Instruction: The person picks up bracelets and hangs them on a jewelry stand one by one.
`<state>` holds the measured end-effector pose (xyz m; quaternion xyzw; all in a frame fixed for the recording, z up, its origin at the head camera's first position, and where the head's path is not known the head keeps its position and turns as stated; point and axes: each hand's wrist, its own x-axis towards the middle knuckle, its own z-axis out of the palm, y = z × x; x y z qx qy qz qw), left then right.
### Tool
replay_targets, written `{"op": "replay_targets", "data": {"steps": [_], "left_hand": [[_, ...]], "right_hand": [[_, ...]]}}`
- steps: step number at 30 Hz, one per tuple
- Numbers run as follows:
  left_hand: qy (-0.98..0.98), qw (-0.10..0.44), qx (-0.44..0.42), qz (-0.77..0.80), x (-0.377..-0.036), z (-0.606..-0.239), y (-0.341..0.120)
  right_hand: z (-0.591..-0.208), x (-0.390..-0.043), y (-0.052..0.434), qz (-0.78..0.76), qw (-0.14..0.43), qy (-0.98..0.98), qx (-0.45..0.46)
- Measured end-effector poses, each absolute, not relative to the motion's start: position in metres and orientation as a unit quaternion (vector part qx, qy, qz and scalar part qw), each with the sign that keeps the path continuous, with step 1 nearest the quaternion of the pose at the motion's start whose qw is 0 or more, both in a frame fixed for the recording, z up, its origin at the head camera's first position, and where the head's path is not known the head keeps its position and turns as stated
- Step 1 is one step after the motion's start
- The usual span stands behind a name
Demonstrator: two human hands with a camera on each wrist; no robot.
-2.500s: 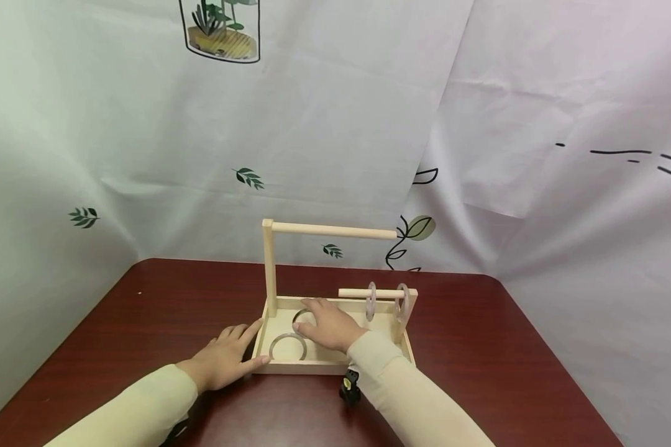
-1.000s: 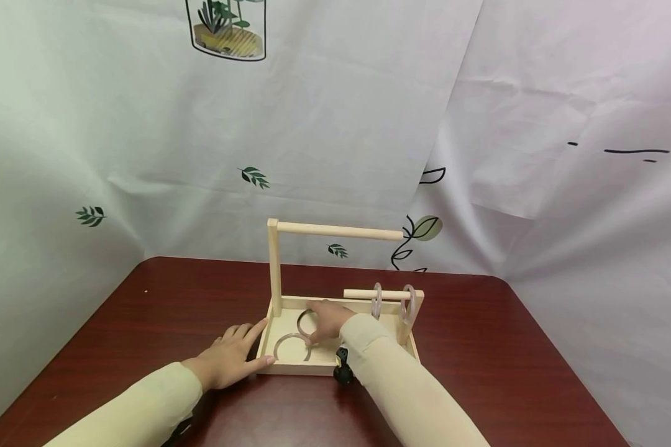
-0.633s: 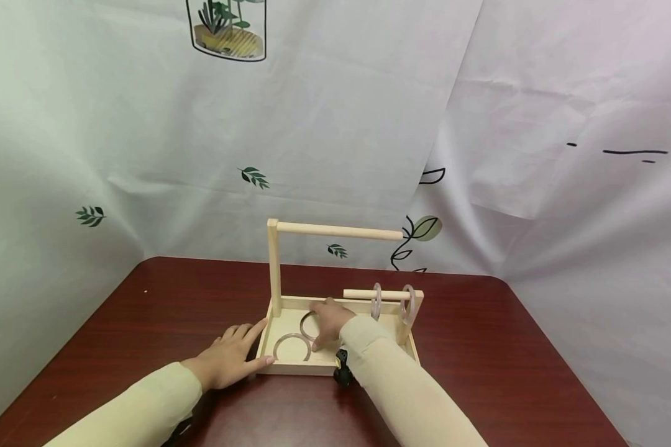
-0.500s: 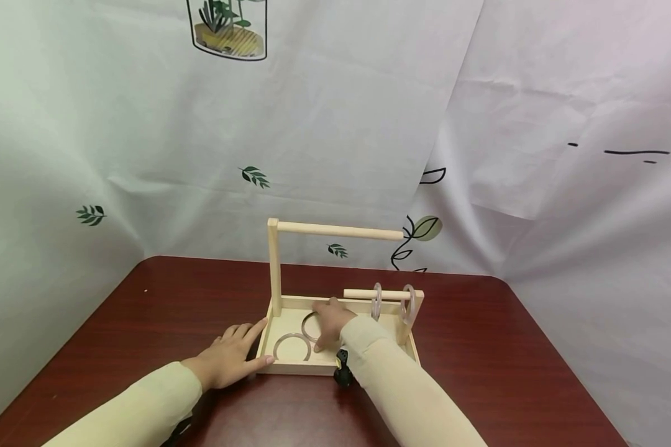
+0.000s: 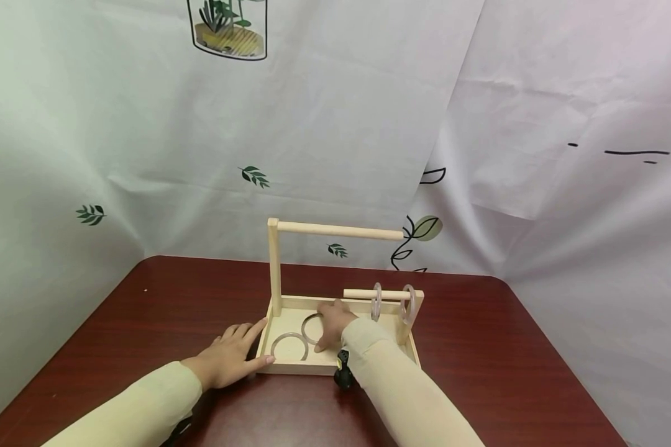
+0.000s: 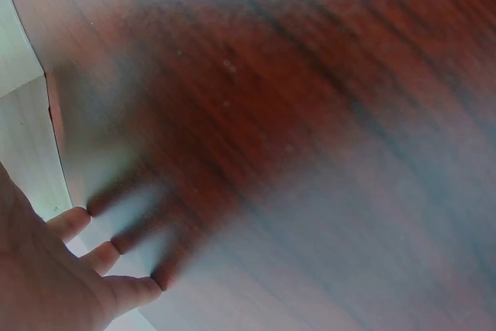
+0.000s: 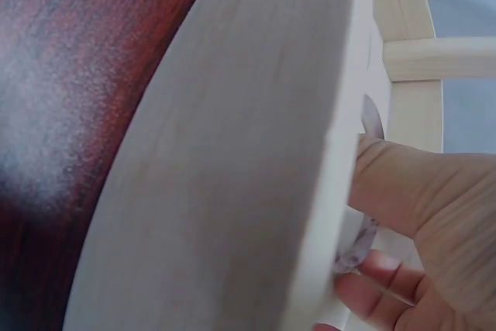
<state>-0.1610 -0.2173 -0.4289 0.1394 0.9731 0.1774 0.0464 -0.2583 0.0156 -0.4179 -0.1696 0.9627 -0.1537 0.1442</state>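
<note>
A pale wooden tray (image 5: pixel 296 369) stands on the table, with a bar rack rising from it. My left hand (image 5: pixel 226 355) lies against its left end, fingers spread, thumb on the front corner. Inside the tray, my right hand (image 5: pixel 334 323) grips a dark bangle (image 5: pixel 303 328) between thumb and curled fingers; the hand hides the bangle's right side. A lighter bangle (image 5: pixel 282 335) lies flat at the front left. On the low bar (image 5: pixel 360 293) hang translucent bangles (image 5: pixel 377 304). In the right wrist view, a mottled bangle (image 7: pixel 359 247) shows between the thumb and fingers.
A tall post (image 5: pixel 274 267) at the tray's left end carries a long upper bar (image 5: pixel 341 230) whose right end is free. The dark red table (image 5: pixel 162 310) extends around the tray. Behind it hangs a white printed cloth (image 5: pixel 335 124).
My right hand has shifted slightly right within the tray, and its fingers have closed in. The dark bangle has slid right with it; the lighter bangle has lately nudged left. My left hand stays put.
</note>
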Motion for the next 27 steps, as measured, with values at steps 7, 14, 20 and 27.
{"op": "replay_targets", "data": {"steps": [7,14,20,27], "left_hand": [[0.973,0.045,0.141,0.179,-0.1611,-0.4295,-0.2176],[0.973,0.047,0.141,0.177,-0.1611,-0.4304,-0.2179],[0.973,0.049,0.14,0.177,-0.1601,-0.4293,-0.2175],[0.973,0.051,0.139,0.177,-0.1598,-0.4289,-0.2173]], "right_hand": [[-0.4194,-0.259,0.0173,-0.156,0.141,0.963,-0.169],[-0.4149,-0.2563,0.0179,-0.163,0.131,0.962,-0.173],[-0.4119,-0.2559,0.0192,-0.156,0.133,0.962,-0.178],[-0.4159,-0.2604,0.0201,-0.116,0.116,0.965,-0.206]]}}
